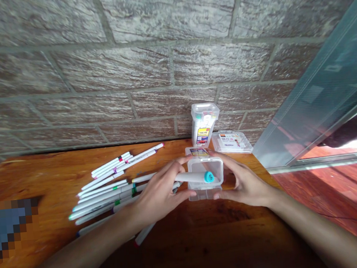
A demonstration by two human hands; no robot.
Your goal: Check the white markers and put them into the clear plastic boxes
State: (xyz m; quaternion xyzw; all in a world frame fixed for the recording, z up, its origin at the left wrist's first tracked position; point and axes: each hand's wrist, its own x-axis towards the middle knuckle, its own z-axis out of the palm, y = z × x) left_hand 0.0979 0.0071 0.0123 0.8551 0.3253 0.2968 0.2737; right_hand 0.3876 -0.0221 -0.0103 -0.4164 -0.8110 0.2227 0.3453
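Observation:
A clear plastic marker case (221, 172) stands between my hands with its mouth facing up toward me and its lid (204, 194) hanging at the near side. My right hand (246, 180) is curved around its right side, fingers behind and thumb at the lid. In my left hand (161, 187) is a white marker with a turquoise end (194, 176), pointing right across the case's mouth. The left thumb and a fingertip also touch the case. Several white markers (103, 203) lie on the table left of my left hand, partly covered by it.
A closed clear case of markers (204, 125) stands against the brick wall (150, 99). Beside it lies a flat clear box with a printed label (232, 142). A glass door frame (303, 98) borders the wooden table (47, 174) on the right.

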